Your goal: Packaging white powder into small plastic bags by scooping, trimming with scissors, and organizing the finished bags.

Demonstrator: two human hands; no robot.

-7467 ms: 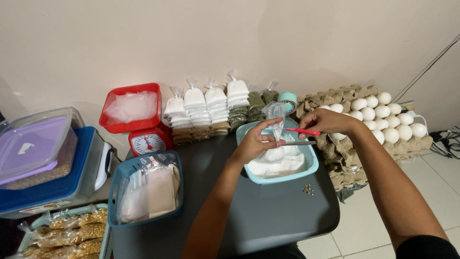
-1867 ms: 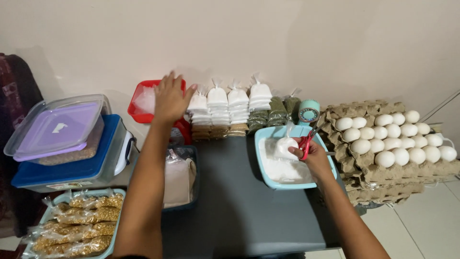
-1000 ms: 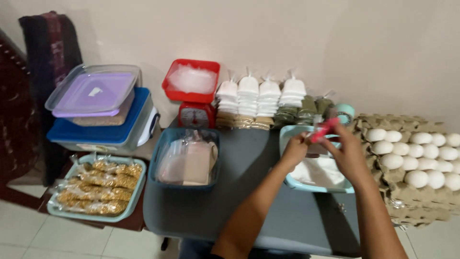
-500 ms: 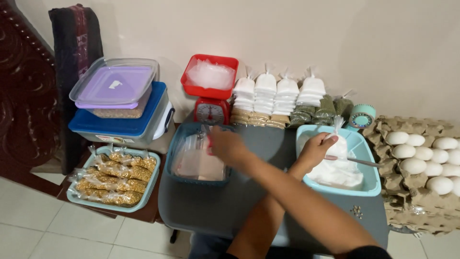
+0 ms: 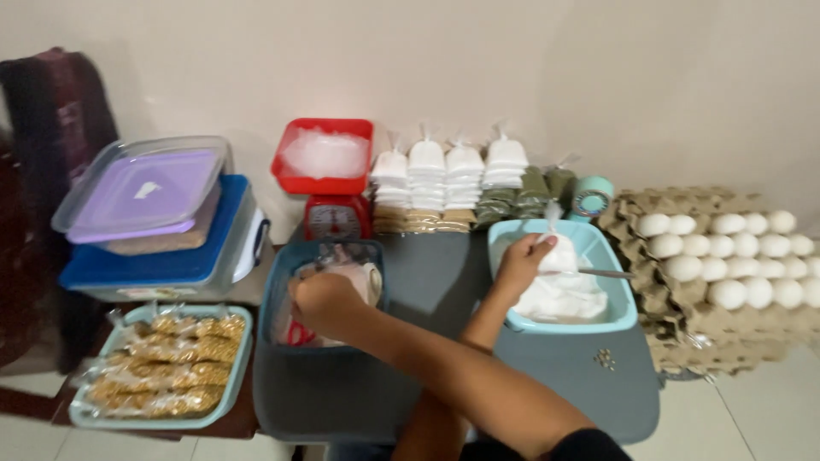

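My arms are crossed. My left hand (image 5: pixel 523 260) reaches into the light blue tub (image 5: pixel 619 320) of white powder and is closed on a small clear bag of white powder (image 5: pixel 559 252). A metal spoon (image 5: pixel 608 273) lies in the tub beside it. My right hand (image 5: pixel 320 300) is inside the dark blue basket (image 5: pixel 272 290) of clear plastic bags, its fingers curled. A red-handled tool (image 5: pixel 297 333) shows just under that hand; whether the hand grips it is unclear.
A red scale (image 5: pixel 329 183) with a tray of white bags stands at the back. Beside it are rows of filled bags (image 5: pixel 448 175) and a tape roll (image 5: pixel 591 198). Egg trays (image 5: pixel 735 256) sit at the right, lidded boxes (image 5: pixel 154 222) and a tray of snack packs (image 5: pixel 162 367) at the left.
The view has shifted a little. My right hand has sunk lower into the dark blue basket, and the red-handled tool now shows beneath it. My left hand stays on the bag in the tub.
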